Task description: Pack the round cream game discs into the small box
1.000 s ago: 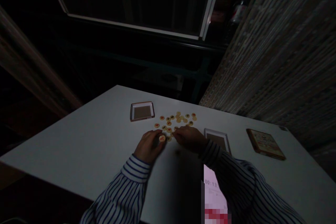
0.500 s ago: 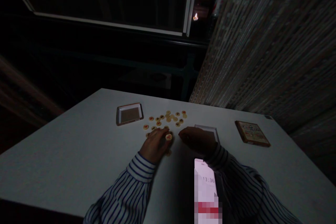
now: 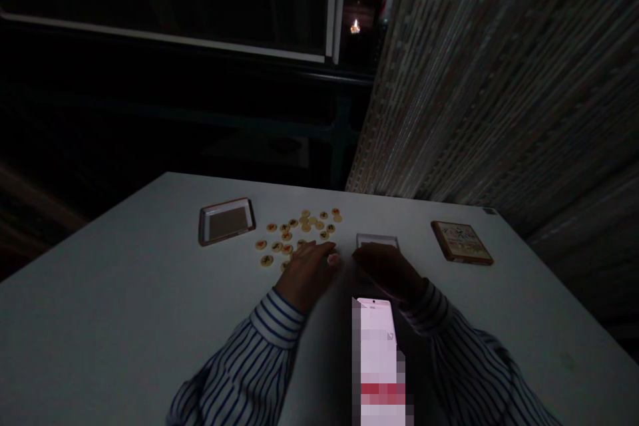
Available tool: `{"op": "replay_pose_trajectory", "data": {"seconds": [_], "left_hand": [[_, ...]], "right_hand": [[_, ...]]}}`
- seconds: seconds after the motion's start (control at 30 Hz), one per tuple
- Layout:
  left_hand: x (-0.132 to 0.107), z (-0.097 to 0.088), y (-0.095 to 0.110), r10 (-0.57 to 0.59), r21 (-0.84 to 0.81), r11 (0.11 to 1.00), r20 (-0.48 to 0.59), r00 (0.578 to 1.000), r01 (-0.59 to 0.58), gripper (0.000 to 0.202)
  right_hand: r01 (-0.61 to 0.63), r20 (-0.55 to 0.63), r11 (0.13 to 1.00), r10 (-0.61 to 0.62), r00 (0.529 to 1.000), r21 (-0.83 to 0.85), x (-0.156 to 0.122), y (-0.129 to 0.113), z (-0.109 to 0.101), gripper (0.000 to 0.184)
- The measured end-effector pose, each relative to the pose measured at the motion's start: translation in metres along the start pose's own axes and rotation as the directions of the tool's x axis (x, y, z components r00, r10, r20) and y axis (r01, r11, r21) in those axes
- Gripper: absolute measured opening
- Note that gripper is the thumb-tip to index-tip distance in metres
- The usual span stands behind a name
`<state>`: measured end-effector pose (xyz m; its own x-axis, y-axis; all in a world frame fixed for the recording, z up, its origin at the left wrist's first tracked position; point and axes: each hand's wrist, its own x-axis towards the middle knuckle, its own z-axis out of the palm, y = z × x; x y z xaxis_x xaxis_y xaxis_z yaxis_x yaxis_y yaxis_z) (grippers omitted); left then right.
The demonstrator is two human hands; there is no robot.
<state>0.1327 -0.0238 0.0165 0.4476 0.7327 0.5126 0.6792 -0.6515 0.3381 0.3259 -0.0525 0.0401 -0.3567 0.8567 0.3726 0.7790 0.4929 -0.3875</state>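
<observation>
Several small round yellow game pieces (image 3: 299, 229) lie scattered on a white table (image 3: 124, 293). My left hand (image 3: 308, 273) rests palm down at the near edge of the pieces, fingers closed on a round piece (image 3: 333, 258) at the fingertips. My right hand (image 3: 387, 271) lies in shadow just right of it, fingers curled over the near edge of a shallow white tray (image 3: 377, 241); what it holds, if anything, is hidden.
A red-rimmed tray (image 3: 225, 220) sits left of the pieces. A brown box lid (image 3: 462, 241) lies at the right. A lit phone screen (image 3: 382, 359) hangs between my striped sleeves. A woven blind (image 3: 499, 80) rises behind the table.
The view has swung right, so everything sits further left. My left hand stays on a piece; my right hand has drawn back from the pieces toward the white tray.
</observation>
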Motion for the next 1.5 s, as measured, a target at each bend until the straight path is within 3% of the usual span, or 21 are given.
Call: {"op": "replay_pose_trajectory", "data": {"seconds": [0.33,0.57,0.7,1.0,1.17,1.4,1.5], "left_hand": [[0.015,0.008,0.018,0.070,-0.071,0.995,-0.027,0.997,-0.072,0.025],[0.015,0.031,0.017,0.066,-0.110,0.992,0.015,0.998,-0.064,0.024],[0.017,0.038,0.020,0.093,-0.159,0.984,0.058,0.994,-0.082,0.026],[0.032,0.035,0.048,0.083,-0.322,0.946,0.158,0.984,-0.029,0.020],[0.032,0.043,0.050,0.060,-0.374,0.926,0.265,0.963,0.045,0.022],[0.025,0.053,0.042,0.094,-0.456,0.890,0.173,0.980,-0.005,0.029],[0.026,0.052,0.043,0.086,-0.486,0.874,0.165,0.983,0.005,0.023]], "right_hand": [[-0.125,-0.078,0.985,0.135,0.988,0.115,-0.021,0.013,-0.008,0.025],[-0.260,-0.185,0.928,0.314,0.931,0.266,-0.038,0.023,-0.007,0.021],[-0.281,-0.211,0.907,0.355,0.911,0.314,-0.043,0.028,0.003,0.023],[-0.309,-0.174,0.891,0.380,0.909,0.332,-0.045,0.031,0.013,0.022],[-0.312,-0.153,0.848,0.409,0.900,0.428,-0.047,0.035,0.017,0.023],[-0.281,-0.120,0.738,0.439,0.891,0.614,-0.046,0.032,0.016,0.020],[-0.284,-0.114,0.689,0.471,0.875,0.667,-0.044,0.030,0.015,0.020]]}}
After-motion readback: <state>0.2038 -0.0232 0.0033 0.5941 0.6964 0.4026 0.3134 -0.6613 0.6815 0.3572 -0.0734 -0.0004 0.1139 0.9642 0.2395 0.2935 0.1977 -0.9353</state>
